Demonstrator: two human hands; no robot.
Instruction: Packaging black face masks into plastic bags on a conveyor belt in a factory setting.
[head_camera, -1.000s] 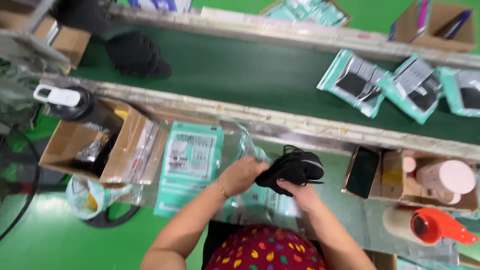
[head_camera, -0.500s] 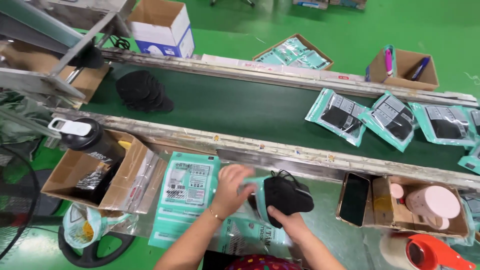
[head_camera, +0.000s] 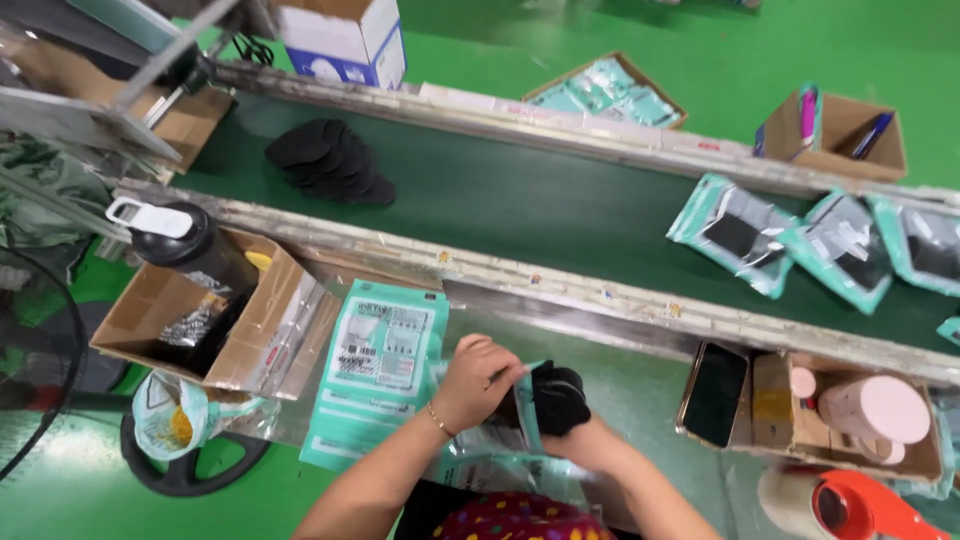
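Between both hands, left hand (head_camera: 478, 380) fingers pinching a teal pouch (head_camera: 527, 405), right hand (head_camera: 575, 440) seemingly clutching soft black masks (head_camera: 555, 395).

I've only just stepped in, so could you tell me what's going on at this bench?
A person at a packing bench is working a bundle of black masks into a teal pouch. The left hand holds the pouch's mouth while the right hand grips the masks, partly inside. A stack of flat teal pouches lies beside them. On the conveyor belt sit a pile of loose black masks and several filled pouches.
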